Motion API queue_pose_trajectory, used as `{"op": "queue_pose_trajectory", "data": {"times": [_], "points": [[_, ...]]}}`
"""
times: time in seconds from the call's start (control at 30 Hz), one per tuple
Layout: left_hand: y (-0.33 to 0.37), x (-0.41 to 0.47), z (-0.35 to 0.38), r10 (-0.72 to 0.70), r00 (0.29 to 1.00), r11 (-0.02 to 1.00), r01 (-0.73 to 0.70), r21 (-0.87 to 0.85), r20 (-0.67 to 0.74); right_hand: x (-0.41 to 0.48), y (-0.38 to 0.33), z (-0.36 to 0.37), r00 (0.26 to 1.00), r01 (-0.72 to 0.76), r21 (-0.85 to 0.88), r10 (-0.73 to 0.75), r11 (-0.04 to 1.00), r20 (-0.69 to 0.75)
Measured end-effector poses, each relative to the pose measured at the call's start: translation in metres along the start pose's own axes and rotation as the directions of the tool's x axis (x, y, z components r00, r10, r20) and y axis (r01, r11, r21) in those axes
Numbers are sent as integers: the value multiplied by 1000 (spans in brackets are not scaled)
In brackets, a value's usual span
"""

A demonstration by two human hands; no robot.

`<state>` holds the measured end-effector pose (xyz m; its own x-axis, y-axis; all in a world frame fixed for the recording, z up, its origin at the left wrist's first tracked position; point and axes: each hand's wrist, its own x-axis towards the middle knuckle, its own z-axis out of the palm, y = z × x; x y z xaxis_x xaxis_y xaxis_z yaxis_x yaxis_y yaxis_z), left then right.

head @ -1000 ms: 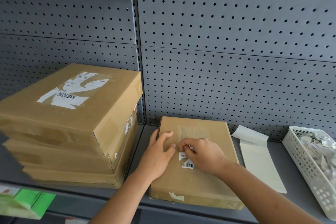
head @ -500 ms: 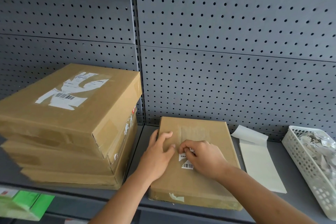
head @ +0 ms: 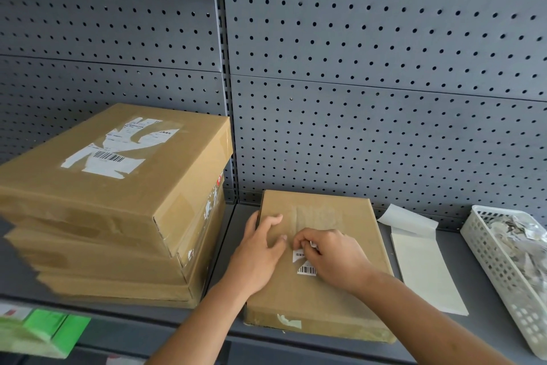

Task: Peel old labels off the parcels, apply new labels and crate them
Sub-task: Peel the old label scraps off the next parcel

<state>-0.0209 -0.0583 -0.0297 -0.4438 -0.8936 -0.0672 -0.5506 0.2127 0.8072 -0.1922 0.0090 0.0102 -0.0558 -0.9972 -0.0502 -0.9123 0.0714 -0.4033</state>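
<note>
1. Cardboard, flat and brown, the parcel [head: 325, 305] lies on the grey shelf [head: 225, 231]. Its long axis runs near to far. It sits between a stack of parcels [head: 112, 216] on the left and a pale sheet [head: 429, 276] on the right.
2. What is left of the old label [head: 305, 265], white with a barcode, sits left of centre on the parcel's top, right at the fingertips of the right hand [head: 337, 261].
3. The right hand pinches the label's lifted far edge between curled fingers. The left hand [head: 260, 252] lies spread on the parcel's left edge, pressing it down and gripping nothing.
4. The peel probably depends on pulling the strip toward the near side, across the barcode, while the left hand holds the parcel steady.
5. A white basket [head: 497, 264] at the far right holds crumpled paper scraps [head: 527, 246], likely peeled labels. It stands beyond the sheet, on the right hand's side.
6. No crate is in view.
7. The stack's top parcel carries a torn label [head: 115, 151].
</note>
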Motion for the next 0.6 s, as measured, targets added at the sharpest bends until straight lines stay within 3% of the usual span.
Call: {"op": "queue_pose_trajectory", "data": {"times": [0.2, 0.37, 0.6], "points": [[0, 1, -1, 5, 1000, 1000, -5, -1, -10, 2, 1, -2, 1000, -11, 89, 13, 996, -24], [0, 0, -1, 0, 1000, 1000, 0, -1, -2, -2, 2, 1, 998, 53, 9, -53, 999, -15], [1, -1, -1, -1, 1000, 1000, 1, -2, -4, -2, 6, 1, 998, 55, 72, -53, 996, -38]]}}
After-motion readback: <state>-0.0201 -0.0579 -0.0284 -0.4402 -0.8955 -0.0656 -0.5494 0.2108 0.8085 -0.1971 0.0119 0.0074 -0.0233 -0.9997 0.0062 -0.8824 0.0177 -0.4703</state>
